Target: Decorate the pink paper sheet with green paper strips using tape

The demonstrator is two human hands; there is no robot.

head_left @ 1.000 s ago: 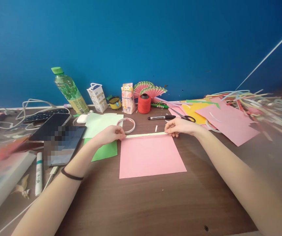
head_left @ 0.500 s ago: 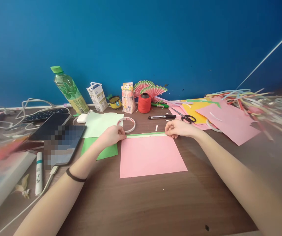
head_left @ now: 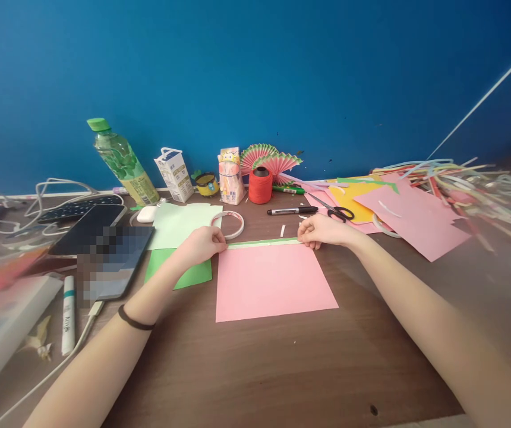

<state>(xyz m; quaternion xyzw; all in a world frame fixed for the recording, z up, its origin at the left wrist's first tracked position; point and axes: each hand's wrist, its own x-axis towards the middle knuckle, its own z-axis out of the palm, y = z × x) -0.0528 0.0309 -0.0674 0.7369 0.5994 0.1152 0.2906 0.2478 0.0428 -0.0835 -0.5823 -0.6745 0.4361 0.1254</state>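
A pink sheet of paper (head_left: 275, 282) lies flat on the brown table before me. Along its far edge runs a narrow green and white paper strip (head_left: 262, 242). My left hand (head_left: 204, 244) is closed in a pinch at the strip's left end, by the sheet's corner. At the other end, my right hand (head_left: 315, 230) pinches the strip, fingertips low on the table. Whether the fingers also grip the pink sheet is hidden. Just behind my left fingers rests a roll of white tape (head_left: 240, 223). A small white scrap (head_left: 283, 230) lies near my right hand.
Light green paper (head_left: 179, 223) and darker green paper (head_left: 197, 275) lie left. Behind stand a bottle (head_left: 124, 163), a carton (head_left: 175, 175) and red thread (head_left: 261, 187). A marker (head_left: 292, 210), scissors (head_left: 342, 214) and pink paper (head_left: 416, 223) are right; tablet (head_left: 126, 261) left.
The view has shifted very slightly. Both hands keep their pinch at the strip's ends, and the pink sheet stays in place.
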